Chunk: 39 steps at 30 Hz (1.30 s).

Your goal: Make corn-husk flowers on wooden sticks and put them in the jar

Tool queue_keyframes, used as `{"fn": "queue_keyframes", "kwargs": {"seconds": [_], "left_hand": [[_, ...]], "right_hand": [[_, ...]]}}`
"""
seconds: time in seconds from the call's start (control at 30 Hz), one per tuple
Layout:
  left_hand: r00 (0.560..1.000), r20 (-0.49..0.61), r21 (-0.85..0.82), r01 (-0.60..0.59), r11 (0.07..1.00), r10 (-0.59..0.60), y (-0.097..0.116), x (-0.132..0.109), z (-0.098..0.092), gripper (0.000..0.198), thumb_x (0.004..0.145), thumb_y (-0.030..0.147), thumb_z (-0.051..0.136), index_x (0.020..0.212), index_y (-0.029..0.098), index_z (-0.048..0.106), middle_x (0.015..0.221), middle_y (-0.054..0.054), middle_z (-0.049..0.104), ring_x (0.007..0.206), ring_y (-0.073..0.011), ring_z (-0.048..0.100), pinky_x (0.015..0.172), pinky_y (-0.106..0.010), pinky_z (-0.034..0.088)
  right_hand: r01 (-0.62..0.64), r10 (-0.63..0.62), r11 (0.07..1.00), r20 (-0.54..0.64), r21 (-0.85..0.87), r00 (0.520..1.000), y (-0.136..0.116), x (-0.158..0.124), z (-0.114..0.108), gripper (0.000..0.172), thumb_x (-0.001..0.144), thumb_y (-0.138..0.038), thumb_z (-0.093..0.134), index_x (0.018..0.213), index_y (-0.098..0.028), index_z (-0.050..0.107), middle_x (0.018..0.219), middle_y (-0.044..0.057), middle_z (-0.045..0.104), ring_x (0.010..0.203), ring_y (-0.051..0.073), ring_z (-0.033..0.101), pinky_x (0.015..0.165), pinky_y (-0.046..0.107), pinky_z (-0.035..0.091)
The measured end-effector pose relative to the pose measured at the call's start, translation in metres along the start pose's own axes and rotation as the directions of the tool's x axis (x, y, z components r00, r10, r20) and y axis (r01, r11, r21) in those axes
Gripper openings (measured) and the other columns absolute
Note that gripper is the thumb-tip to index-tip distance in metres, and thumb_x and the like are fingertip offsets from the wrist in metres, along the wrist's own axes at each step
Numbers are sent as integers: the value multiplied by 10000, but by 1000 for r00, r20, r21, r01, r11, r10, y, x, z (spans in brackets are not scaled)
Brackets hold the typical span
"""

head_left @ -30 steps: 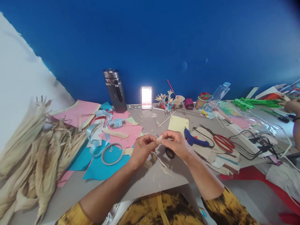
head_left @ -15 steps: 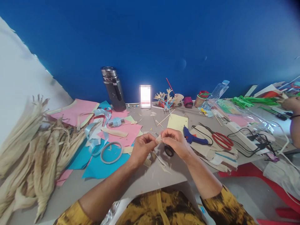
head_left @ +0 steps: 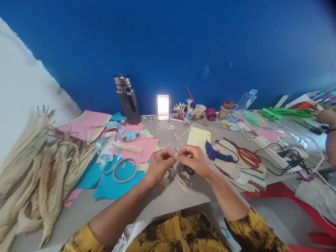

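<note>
A small pale piece of corn husk [head_left: 176, 155] is pinched between my two hands above the table's front. My left hand [head_left: 160, 165] grips it with thumb and forefinger from the left. From the other side, the fingertips of my right hand [head_left: 194, 160] close on the same piece. Partly hidden under my right hand lies a black ring-shaped object [head_left: 189, 169]. Thin husk scraps [head_left: 181, 180] are scattered on the table below my hands. A blue glue gun [head_left: 219, 154] rests just right of my right hand, beside red-handled scissors [head_left: 249, 156].
Dried corn husks [head_left: 47, 178] are heaped at the left. A dark flask [head_left: 127, 99] stands near the wall, right of pink paper. A tape ring [head_left: 125, 170] lies on blue sheets. Husk flowers [head_left: 187, 112], a power strip [head_left: 270, 152] and another person's hand [head_left: 325, 115] are farther right.
My right hand has shifted slightly left and its fingertips now meet those of my left hand at the husk piece. Less of the husk shows between them.
</note>
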<state>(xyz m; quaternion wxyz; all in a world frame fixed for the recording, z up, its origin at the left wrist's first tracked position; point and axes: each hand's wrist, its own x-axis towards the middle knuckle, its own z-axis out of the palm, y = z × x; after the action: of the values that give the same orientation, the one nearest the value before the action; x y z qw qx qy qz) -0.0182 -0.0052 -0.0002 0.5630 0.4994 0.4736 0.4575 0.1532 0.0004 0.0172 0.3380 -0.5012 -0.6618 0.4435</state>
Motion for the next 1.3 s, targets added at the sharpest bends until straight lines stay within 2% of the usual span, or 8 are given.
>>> {"fn": "queue_keyframes", "kwargs": {"seconds": [0.13, 0.4, 0.6, 0.8, 0.87, 1.0, 1.13, 1.3], "left_hand": [[1000, 26, 44, -11, 999, 10, -2, 0, 0, 227, 662, 316, 736, 602, 166, 577, 527, 44, 490, 491, -83, 408, 480, -222, 314], [998, 48, 36, 24, 999, -26, -1, 0, 1, 271, 659, 350, 759, 589, 166, 574, 511, 41, 487, 465, -86, 431, 463, -218, 342], [998, 49, 11, 42, 999, -43, -2, 1, 0, 182, 634, 269, 720, 575, 165, 583, 508, 34, 500, 470, -84, 429, 470, -219, 331], [998, 49, -11, 45, 999, -45, -1, 0, 0, 131, 641, 230, 684, 574, 163, 594, 506, 20, 524, 490, -90, 447, 504, -224, 335], [998, 51, -15, 44, 999, -43, -1, -1, 0, 130, 640, 230, 684, 573, 163, 595, 502, 19, 523, 487, -92, 447, 502, -225, 337], [998, 51, -14, 38, 999, -38, -1, -1, 1, 164, 638, 256, 708, 574, 166, 586, 498, 30, 505, 465, -87, 427, 477, -224, 337], [998, 55, -13, 42, 999, -42, -2, -1, 0, 183, 648, 267, 719, 578, 169, 582, 495, 36, 497, 454, -85, 426, 462, -222, 345], [998, 57, 3, 36, 999, -36, -2, -1, 1, 200, 644, 280, 730, 573, 166, 582, 501, 36, 500, 453, -84, 431, 461, -221, 349]], "right_hand": [[3, -2, 1000, 48, -23, 999, 1, -1, -1, 106, 725, -268, 601, 690, -169, 585, 611, -45, 473, 500, 71, 350, 480, 216, 271], [-5, 6, 1000, -17, 25, 1000, 6, -3, 0, 94, 720, -267, 625, 691, -182, 598, 530, -57, 457, 470, 87, 367, 462, 224, 267], [-38, 49, 984, -60, 173, 997, 8, -3, 2, 92, 701, -260, 639, 671, -176, 620, 597, -29, 540, 539, 102, 416, 498, 228, 298], [-120, 144, 901, -27, 417, 989, 8, -2, 1, 123, 661, -280, 629, 660, -162, 592, 690, -10, 575, 489, 64, 290, 465, 237, 173], [-95, 121, 930, -50, 355, 991, 8, -3, -1, 134, 687, -294, 636, 692, -162, 616, 695, -7, 577, 507, 74, 326, 474, 235, 201], [-16, 21, 997, -66, 81, 998, 9, -5, -4, 129, 760, -294, 616, 736, -174, 656, 694, -12, 564, 563, 101, 419, 518, 232, 303], [21, -24, 994, -26, -111, 999, 8, -4, -9, 103, 756, -273, 633, 767, -180, 677, 655, -33, 523, 524, 89, 382, 499, 220, 297], [44, -49, 986, -27, -162, 998, 8, -2, -9, 79, 727, -248, 641, 715, -174, 668, 620, -36, 513, 523, 87, 371, 492, 214, 285]]}}
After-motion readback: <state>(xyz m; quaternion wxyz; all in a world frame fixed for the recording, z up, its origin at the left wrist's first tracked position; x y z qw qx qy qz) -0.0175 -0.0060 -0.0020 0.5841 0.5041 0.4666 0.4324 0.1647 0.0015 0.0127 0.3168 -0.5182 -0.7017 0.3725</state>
